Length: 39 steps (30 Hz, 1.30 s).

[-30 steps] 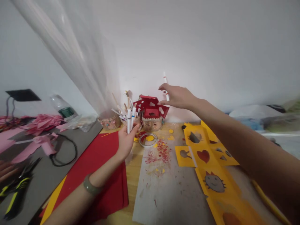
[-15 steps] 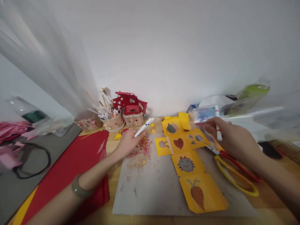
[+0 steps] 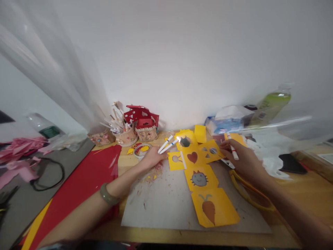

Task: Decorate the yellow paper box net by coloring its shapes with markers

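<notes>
My left hand [image 3: 153,158] grips two white markers [image 3: 168,144], their tips pointing up and right over the edge of the yellow cut-out paper [image 3: 200,173]. My right hand [image 3: 240,158] is closed round a white marker with a red band [image 3: 232,148] at the paper's right edge. The yellow paper is a cross of squares bearing a red heart [image 3: 193,157], a grey face and a carrot. It lies on a grey mat [image 3: 166,205].
A red paper house [image 3: 142,119] and a pot of pens [image 3: 122,130] stand by the wall. Red sheet [image 3: 85,180] lies left, with pink scraps and a black cable beyond. Yellow-handled scissors [image 3: 247,189], a tape ring [image 3: 140,149], bags and a green bottle [image 3: 272,104] lie right.
Both hands came down from the pen pot by the wall to the yellow paper. The view swung right. My left hand moved right with its markers.
</notes>
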### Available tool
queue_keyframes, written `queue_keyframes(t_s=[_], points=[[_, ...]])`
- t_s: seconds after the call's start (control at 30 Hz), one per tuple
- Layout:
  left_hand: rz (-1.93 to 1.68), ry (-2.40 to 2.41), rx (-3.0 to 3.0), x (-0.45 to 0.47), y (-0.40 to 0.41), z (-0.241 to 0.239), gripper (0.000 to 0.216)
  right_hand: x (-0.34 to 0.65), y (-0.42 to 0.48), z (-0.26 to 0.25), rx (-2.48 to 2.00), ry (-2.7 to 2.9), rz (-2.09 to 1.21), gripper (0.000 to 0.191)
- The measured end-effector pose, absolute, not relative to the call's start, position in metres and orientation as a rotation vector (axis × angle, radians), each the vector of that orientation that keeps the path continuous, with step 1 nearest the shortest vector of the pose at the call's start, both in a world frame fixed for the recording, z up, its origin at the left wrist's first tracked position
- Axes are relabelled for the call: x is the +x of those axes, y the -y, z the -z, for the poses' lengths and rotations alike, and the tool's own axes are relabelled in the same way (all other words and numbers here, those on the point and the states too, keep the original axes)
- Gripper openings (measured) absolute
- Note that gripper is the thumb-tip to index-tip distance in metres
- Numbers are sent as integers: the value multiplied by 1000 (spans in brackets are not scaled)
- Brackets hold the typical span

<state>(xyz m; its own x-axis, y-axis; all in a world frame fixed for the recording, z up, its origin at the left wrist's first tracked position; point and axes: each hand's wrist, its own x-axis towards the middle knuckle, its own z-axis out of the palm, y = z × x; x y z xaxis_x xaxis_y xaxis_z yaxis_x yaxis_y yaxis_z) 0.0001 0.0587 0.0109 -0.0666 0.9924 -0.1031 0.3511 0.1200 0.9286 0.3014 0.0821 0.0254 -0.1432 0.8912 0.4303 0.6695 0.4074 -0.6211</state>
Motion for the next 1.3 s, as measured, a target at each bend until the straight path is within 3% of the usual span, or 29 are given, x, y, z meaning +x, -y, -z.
queue_keyframes(t_s=[0.8,1.3], points=[[-1109,-1450,1250,3,-29,-31,15,292,-66,-93,-1201,1661,-786,19],[-1424,-1354,1060,2,-22,-42,27,285,-60,-80,-1138,1162,-887,19]])
